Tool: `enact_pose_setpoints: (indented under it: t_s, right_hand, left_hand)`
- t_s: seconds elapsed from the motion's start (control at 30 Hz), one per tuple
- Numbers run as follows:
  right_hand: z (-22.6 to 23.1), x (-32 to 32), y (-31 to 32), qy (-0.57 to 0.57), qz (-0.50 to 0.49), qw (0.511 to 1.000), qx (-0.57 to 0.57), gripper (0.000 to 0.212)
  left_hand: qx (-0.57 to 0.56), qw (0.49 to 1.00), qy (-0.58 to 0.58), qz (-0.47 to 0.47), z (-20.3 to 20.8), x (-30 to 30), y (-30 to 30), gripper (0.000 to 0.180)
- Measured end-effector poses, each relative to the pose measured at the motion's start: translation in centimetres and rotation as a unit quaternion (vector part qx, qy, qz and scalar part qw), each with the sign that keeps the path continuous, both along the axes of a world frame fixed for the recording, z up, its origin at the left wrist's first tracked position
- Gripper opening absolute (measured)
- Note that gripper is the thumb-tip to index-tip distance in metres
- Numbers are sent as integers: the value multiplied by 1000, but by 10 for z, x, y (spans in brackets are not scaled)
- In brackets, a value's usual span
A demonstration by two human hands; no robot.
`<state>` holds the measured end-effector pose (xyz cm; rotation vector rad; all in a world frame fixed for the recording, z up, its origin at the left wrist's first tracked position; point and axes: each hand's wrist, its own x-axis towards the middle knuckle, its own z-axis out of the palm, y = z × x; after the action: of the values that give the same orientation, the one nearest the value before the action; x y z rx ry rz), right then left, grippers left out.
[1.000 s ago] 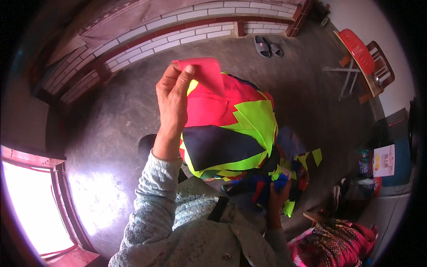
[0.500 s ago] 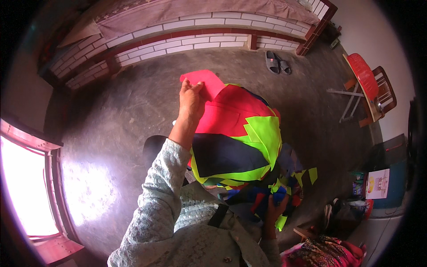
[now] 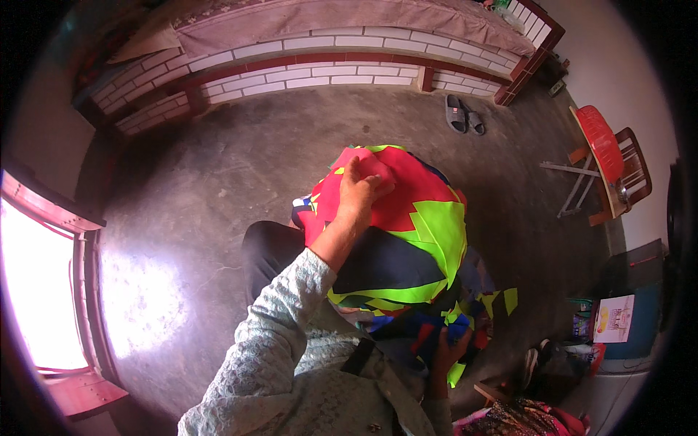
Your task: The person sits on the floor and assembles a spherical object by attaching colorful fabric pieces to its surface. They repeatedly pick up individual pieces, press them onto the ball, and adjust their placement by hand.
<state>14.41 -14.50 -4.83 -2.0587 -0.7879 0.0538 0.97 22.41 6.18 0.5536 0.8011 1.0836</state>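
A rounded heap of cloth pieces rises in front of my lap, with red cloth on top, lime-green cloth on its right side and dark cloth toward me. My left hand is over the red top, its thumb and fingers closed on a lighter red cloth piece that lies against the heap. Lower right, my right hand grips a small blue cloth piece among dark, red and lime scraps. Its fingertips are partly hidden by the scraps.
Grey slippers lie on the concrete floor before a white-brick platform. A folding stand and a red plastic item are at the right. Nearer are a white box and patterned red fabric.
My left hand has come down and to the right, bringing the lighter red piece from beyond the heap's far left edge onto its top. The right hand stays near the blue piece.
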Motion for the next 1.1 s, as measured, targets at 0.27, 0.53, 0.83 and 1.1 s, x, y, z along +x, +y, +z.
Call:
enact_pose_setpoints:
  t_s: [0.27,0.53,0.83,1.1]
  right_hand:
    - [-4,-1,-1,-12,-21,1000,-5,49]
    - [2,-2,-3,-17,4,1000,-10,57]
    - [-1,-1,-4,-1,2,1000,6,61]
    - [7,-2,-3,40,12,999,-9,64]
  left_hand:
    - [27,991,-21,-132,9,-9,-28,36]
    - [95,974,2,-207,20,-26,-33,27]
    - [435,844,313,9,46,-43,16,19]
    - [588,627,502,-95,-17,-6,44,26]
